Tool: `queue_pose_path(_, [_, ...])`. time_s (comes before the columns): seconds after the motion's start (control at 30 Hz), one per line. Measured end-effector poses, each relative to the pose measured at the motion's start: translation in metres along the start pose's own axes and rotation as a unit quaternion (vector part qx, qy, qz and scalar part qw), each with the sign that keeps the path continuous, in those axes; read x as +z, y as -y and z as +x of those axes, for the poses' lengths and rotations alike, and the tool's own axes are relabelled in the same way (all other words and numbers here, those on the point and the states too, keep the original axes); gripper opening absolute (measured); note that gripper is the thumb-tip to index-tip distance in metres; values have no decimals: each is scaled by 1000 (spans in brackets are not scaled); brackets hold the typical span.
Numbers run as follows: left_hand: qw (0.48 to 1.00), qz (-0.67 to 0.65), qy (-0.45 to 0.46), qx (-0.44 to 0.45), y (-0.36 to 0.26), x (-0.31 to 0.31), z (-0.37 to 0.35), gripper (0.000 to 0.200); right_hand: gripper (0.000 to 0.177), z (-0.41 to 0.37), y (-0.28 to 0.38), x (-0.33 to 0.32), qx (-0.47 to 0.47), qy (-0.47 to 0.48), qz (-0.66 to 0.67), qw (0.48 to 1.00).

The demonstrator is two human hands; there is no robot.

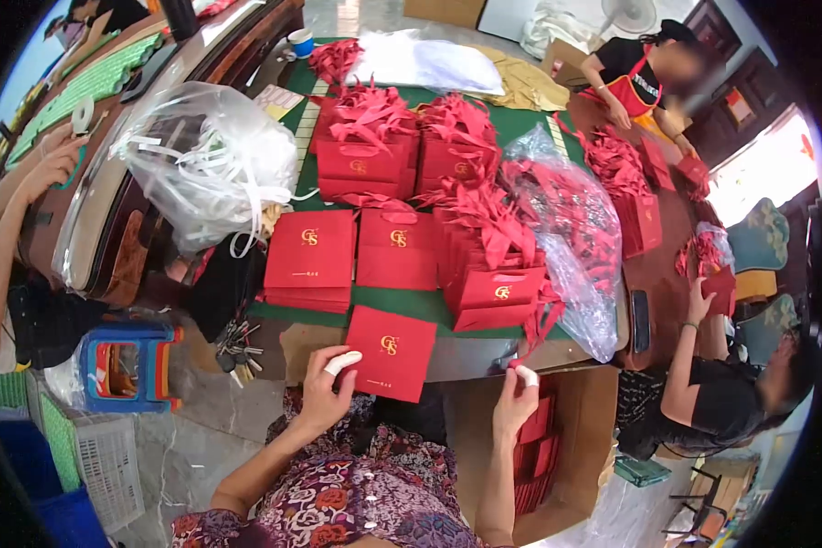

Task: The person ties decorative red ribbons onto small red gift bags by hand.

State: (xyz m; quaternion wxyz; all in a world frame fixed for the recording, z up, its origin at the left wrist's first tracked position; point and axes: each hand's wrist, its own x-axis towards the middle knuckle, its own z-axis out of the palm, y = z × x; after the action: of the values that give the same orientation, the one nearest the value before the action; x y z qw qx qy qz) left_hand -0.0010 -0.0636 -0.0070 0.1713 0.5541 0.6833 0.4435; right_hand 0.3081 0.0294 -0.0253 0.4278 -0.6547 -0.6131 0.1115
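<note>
My left hand (pixel 328 391) grips the left edge of a flat red paper bag (pixel 392 356) with a gold logo, held over the table's front edge. To the right, my right hand (pixel 518 404) is closed in a pinch on the end of a red ribbon (pixel 540 315) at the table edge. White covers wrap a digit on each hand. Behind the held bag lie a stack of flat red bags (pixel 308 260) and another flat stack (pixel 397 251). A row of red bags with ribbon handles (pixel 493 292) stands to their right.
A clear sack of white ribbon (pixel 210 164) sits left, and a plastic bag of red ribbons (pixel 566 201) right. An open carton (pixel 575 457) with red bags stands by my right arm. Co-workers sit right (pixel 712 393) and far right (pixel 648 78); another person's hands (pixel 54 164) are left.
</note>
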Motion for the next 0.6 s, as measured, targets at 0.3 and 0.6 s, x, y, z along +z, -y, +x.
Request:
queue_pose_path(0.3, [977,-124,166,-45,-45,17,14,35,11,-52,112,39,230,185,403,866])
queue_pose_path(0.6, [988,-63,144,0,-33,20,21,23,16,-52,119,47,245,242,358,868])
